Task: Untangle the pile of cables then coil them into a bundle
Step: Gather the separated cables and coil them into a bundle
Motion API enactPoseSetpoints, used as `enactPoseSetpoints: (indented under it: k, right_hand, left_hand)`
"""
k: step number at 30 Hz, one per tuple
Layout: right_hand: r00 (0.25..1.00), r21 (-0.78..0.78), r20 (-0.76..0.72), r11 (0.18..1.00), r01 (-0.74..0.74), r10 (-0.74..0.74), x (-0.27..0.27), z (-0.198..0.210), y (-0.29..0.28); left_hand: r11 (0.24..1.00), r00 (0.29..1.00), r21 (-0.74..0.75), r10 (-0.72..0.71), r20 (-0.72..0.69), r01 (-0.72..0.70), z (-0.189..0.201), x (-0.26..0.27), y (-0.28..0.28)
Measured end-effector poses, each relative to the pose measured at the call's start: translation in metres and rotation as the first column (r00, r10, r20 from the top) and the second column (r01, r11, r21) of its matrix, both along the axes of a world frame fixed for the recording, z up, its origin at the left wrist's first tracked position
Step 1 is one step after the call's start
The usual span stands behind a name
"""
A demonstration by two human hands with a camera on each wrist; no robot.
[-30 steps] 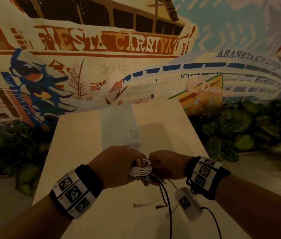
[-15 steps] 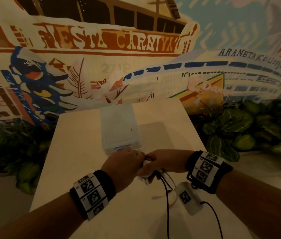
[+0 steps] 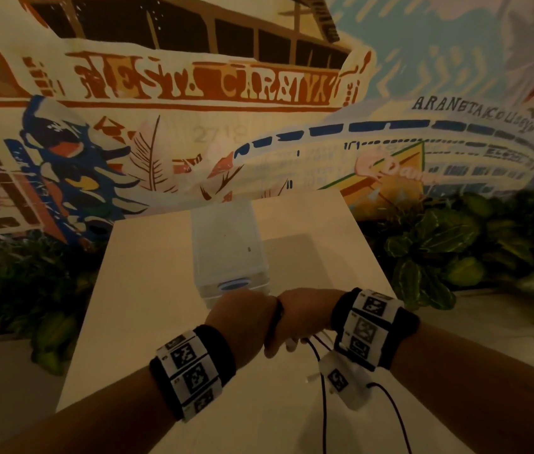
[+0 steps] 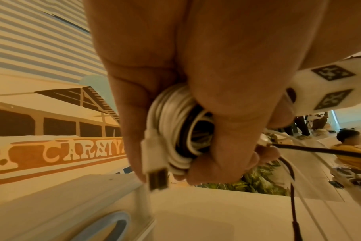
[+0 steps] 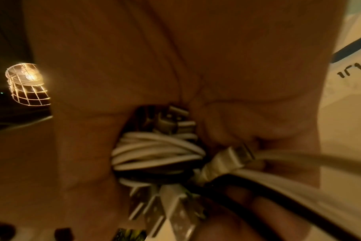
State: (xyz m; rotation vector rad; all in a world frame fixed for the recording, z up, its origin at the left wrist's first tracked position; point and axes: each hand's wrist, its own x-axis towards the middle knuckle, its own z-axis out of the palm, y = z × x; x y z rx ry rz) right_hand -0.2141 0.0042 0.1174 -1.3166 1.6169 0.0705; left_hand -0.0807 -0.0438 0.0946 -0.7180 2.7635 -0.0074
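Now both hands (image 3: 272,317) clutch the coiled cables (image 4: 171,128).

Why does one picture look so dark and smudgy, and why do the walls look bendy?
Right wrist view: dim and brownish, because the right hand fills the frame close up; the white cable coil is soft, the loose cable streaks with blur, and a caged lamp glares. Left wrist view: brighter, and the USB plug is slightly blurred. Head view: the wide lens bends the mural and darkens the corners.

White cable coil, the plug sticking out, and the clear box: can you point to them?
White cable coil (image 4: 171,114), left wrist view, on its outer loops.
Plug (image 4: 158,180), left wrist view, on its metal tip.
Clear box (image 3: 226,244), head view, on its lid.
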Motion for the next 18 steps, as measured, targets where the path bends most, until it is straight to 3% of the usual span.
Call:
enactPoseSetpoints:
  k: [5, 13, 16, 18]
  right_hand:
    - [0.989, -0.022, -0.146, 0.999, -0.029, 0.025, 0.01, -0.001, 0.005]
    - [0.97, -0.152, 0.202, 0.974, 0.165, -0.133, -0.007, -0.003, 0.019]
    - [0.946, -0.171, 0.291, 0.965, 0.198, -0.143, -0.016, -0.003, 0.023]
    - [0.912, -0.19, 0.385, 0.954, 0.232, -0.145, -0.021, -0.003, 0.025]
  left_hand:
    - [0.999, 1.0, -0.05, -0.004, 0.029, 0.005, 0.001, 0.004, 0.002]
    - [0.998, 0.943, 0.058, -0.014, -0.331, 0.035, 0.03, 0.023, -0.012]
    - [0.978, 0.892, 0.207, 0.106, -0.439, -0.015, 0.032, 0.041, -0.025]
    - [0.895, 0.835, 0.444, 0.281, -0.474, -0.049, 0.025, 0.055, -0.031]
